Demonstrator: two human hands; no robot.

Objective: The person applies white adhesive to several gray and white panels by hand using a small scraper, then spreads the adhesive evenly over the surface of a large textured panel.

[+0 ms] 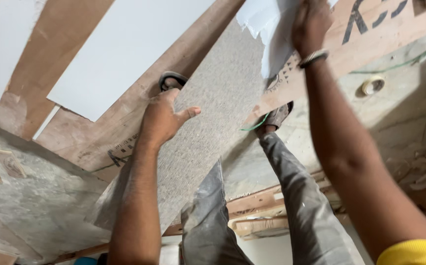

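Note:
A long grey speckled laminate strip (213,113) lies across brown plywood boards (109,132). My left hand (163,118) presses flat on the strip's left edge, fingers spread. My right hand (309,23) reaches to the strip's far end and grips a white protective film (267,29) that is lifted and crumpled off the strip. A metal bracelet sits on my right wrist. My legs in grey trousers (296,196) stand over the boards, with sandalled feet beside the strip.
White laminate sheets (124,44) lie on the plywood at the upper left. A roll of tape (372,85) rests on the stone floor at right, near a thin green cord (404,61). Wood offcuts (262,206) lie near my legs.

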